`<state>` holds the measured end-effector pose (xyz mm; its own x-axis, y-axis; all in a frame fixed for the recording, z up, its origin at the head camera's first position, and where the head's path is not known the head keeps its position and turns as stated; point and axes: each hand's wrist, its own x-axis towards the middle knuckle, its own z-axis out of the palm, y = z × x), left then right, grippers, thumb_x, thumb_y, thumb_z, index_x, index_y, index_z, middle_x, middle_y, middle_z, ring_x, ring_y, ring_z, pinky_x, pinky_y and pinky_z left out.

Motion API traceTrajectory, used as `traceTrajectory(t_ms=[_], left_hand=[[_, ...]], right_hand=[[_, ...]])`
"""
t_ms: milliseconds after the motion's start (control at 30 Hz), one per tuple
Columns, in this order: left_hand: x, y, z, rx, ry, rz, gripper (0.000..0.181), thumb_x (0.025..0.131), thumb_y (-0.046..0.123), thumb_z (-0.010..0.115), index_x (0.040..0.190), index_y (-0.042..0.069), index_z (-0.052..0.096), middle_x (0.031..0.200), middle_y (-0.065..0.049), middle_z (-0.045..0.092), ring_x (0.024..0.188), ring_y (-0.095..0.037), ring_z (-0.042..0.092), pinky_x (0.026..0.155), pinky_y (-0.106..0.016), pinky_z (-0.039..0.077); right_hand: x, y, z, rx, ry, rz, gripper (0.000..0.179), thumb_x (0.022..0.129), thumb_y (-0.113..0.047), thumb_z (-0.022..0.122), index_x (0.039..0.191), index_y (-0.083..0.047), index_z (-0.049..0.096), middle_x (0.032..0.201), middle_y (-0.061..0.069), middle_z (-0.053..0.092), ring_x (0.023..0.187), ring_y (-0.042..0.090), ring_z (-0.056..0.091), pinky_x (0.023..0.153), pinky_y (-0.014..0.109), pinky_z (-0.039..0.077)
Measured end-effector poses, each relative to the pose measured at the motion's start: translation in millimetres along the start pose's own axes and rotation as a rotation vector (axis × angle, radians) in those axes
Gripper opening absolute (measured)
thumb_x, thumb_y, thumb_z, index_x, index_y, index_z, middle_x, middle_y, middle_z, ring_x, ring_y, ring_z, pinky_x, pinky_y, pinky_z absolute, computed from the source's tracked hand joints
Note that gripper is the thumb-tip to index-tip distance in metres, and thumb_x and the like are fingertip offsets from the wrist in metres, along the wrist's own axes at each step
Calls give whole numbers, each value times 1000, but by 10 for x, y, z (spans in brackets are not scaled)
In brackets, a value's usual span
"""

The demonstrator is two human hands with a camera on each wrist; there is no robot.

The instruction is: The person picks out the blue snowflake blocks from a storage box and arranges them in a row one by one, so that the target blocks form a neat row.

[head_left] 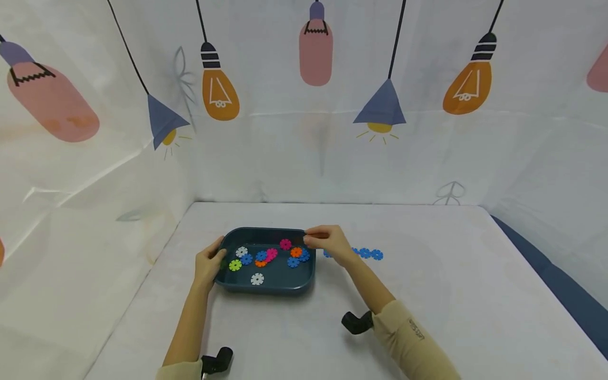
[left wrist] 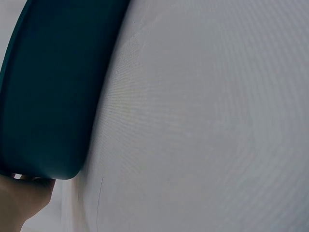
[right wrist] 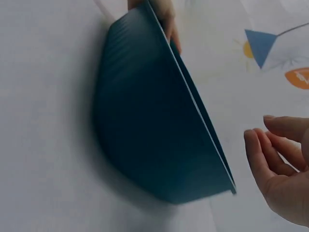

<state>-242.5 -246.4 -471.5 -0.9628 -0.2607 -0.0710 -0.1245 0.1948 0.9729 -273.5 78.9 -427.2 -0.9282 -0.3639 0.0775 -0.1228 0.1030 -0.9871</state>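
A dark teal plastic tray (head_left: pixel 280 285) holds several small notched flower-shaped discs, among them a white disc (head_left: pixel 257 278), a green disc (head_left: pixel 235 265), a pink disc (head_left: pixel 285 244) and an orange disc (head_left: pixel 296 252). My left hand (head_left: pixel 207 264) grips its left end, the thumb over the rim. Near the far right corner is my right hand (head_left: pixel 330 241). In the right wrist view, that right hand (right wrist: pixel 282 166) is apart from the tray (right wrist: pixel 149 116), fingers loosely bent, with nothing visible between them. Beyond the right forearm lies a row of blue discs (head_left: pixel 370 254), partly hidden by the hand.
The white table (head_left: pixel 427 295) extends in front and to the right. A white cloth with printed lamps (head_left: pixel 285 148) hangs behind it and along the sides. Black wrist mounts (head_left: pixel 217 361) stick out from both forearms over the table.
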Motion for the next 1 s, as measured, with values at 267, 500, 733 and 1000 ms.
traceTrajectory(t_ms=[267,500,733,1000], left_hand=[[11,13,4,-5,-1,5,46,97,4,45,142,2,38,149,-15,33,139,-27,26,113,-40,23],[-4,-1,-16,-7,-8,-2,46,97,5,44,143,2,37,150,-16,31,140,-29,25,113,-41,23],[9,-27,-30,-17,-8,11,46,97,5,45,142,1,38,149,-16,32,139,-28,26,113,-41,23],[6,-11,-16,-21,-14,10,46,97,5,44,142,2,38,149,-18,32,138,-29,28,112,-41,25]], right_hand=[[353,-83,613,135,-83,64,37,86,-4,65,117,15,57,104,24,67,90,27,68,90,49,48],[573,-28,1010,232,-73,161,36,84,2,65,116,16,57,103,27,66,83,24,69,81,36,55],[705,26,1310,291,-40,232,35,84,5,65,117,14,58,106,24,66,88,23,68,84,37,54],[746,184,1476,139,-12,183,33,82,5,67,114,5,64,108,17,68,100,24,65,84,32,54]])
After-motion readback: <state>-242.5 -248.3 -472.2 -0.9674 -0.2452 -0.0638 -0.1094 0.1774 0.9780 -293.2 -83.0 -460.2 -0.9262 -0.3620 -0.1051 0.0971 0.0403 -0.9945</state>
